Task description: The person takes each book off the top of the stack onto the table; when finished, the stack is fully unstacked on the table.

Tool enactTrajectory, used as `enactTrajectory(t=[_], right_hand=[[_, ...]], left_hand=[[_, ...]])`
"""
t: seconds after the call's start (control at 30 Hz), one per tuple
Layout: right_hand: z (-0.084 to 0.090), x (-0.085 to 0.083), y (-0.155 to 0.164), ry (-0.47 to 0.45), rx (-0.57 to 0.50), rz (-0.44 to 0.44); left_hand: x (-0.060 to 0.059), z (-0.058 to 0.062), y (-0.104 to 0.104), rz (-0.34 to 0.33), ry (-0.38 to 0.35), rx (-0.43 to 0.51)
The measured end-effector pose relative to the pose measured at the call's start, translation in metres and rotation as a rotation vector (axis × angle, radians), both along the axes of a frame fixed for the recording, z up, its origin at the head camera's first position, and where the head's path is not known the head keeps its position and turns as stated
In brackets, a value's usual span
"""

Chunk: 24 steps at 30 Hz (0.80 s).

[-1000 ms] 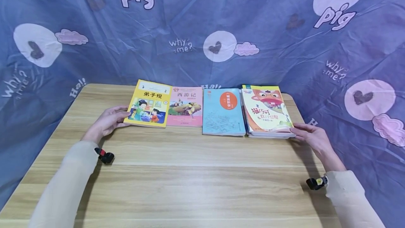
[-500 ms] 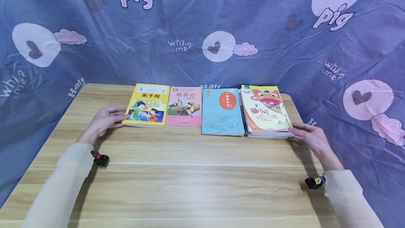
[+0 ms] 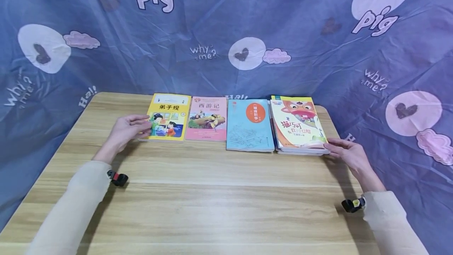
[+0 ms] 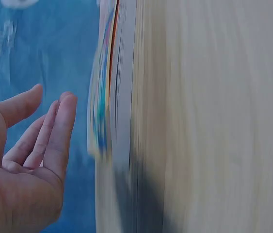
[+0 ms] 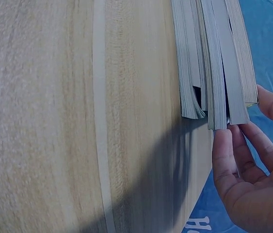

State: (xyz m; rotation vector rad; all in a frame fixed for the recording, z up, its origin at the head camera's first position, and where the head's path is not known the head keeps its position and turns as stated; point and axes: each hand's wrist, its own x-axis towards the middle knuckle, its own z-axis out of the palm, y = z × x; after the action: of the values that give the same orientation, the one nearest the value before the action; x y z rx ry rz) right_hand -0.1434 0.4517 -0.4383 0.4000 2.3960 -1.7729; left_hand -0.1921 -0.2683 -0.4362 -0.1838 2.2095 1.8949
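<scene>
Four books lie in a row at the table's far side: a yellow book (image 3: 170,117), a pink book (image 3: 207,119), a blue book (image 3: 249,125), and a stack of books (image 3: 297,123) topped by an orange fox cover. My left hand (image 3: 141,125) hovers at the yellow book's left edge with straight fingers. In the left wrist view a gap shows between the left hand (image 4: 49,111) and the yellow book (image 4: 121,97). My right hand (image 3: 334,145) touches the stack's near right corner. In the right wrist view the right hand (image 5: 243,131) lies relaxed against the stack (image 5: 214,63).
The wooden table (image 3: 212,192) stretches bare from the books to the near edge. A blue printed cloth (image 3: 226,30) hangs behind and around the table. The stack sits close to the table's right edge.
The yellow book, tilted over the pink one a second ago, now lies flat beside it. My left hand has moved right onto its left edge. The right hand stays put.
</scene>
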Motion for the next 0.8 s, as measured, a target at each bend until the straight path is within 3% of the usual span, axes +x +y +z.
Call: enactTrajectory(t=[0.2,0.37,0.8], right_hand=[[0.002,0.002,-0.001,0.005,-0.037,-0.001],[0.002,0.003,-0.002,0.01,-0.052,-0.007],[0.0,0.002,0.0,-0.012,-0.079,-0.027]], left_hand=[[0.001,-0.003,0.061,-0.018,-0.017,0.078],[0.003,-0.014,0.115,-0.029,-0.003,0.15],[0.01,-0.029,0.248,-0.15,0.009,0.301]])
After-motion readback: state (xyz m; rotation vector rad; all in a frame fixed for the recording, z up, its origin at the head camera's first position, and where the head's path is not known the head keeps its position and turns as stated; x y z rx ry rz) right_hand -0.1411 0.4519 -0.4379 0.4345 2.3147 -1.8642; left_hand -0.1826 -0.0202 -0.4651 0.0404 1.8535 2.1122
